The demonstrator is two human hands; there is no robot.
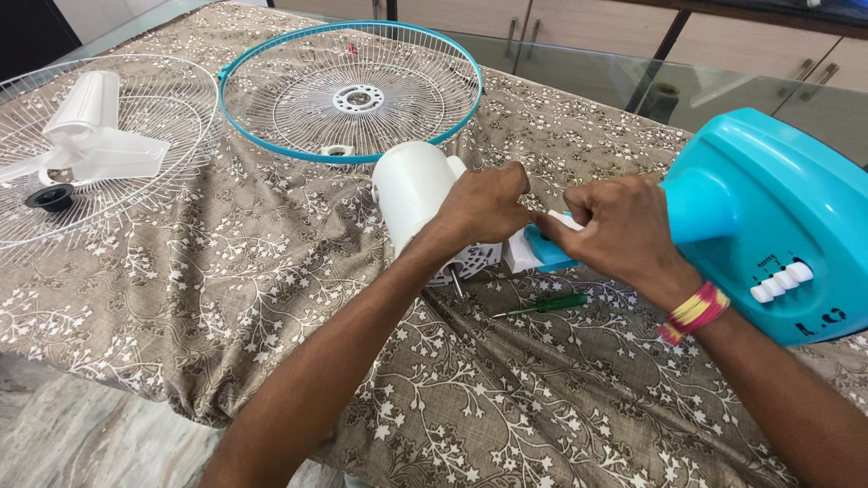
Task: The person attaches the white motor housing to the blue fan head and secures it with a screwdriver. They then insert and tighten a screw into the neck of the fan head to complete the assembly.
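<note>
Two hands (488, 203) (619, 230) met at the motor (418, 194) / neck (542, 248) joint, mid-worktop (271, 271).
Left hand was clamped on the motor, right pinched the neck; the joint looked loose, so the motor could tip, and the screwdriver (547, 305) might roll.

Table (579, 68): glass-topped, bare glass showing along the far edge at 12 to 2 o'clock. Covered by a brown cloth (271, 271) with a white floral print, hanging over the near edge at 7 o'clock.

Lying on the cloth:
- Wire fan guard with teal rim (351, 90), flat, at 11 to 12 o'clock.
- White wire guard (172, 108), flat, at 10 o'clock, partly out of view; its rim is just beside the teal one.
- White fan motor housing (411, 190), on its side, at centre.
- Teal fan base (768, 217), tipped over, at 3 o'clock.
- Green-handled screwdriver (547, 305), just below centre, near the motor housing.
</note>
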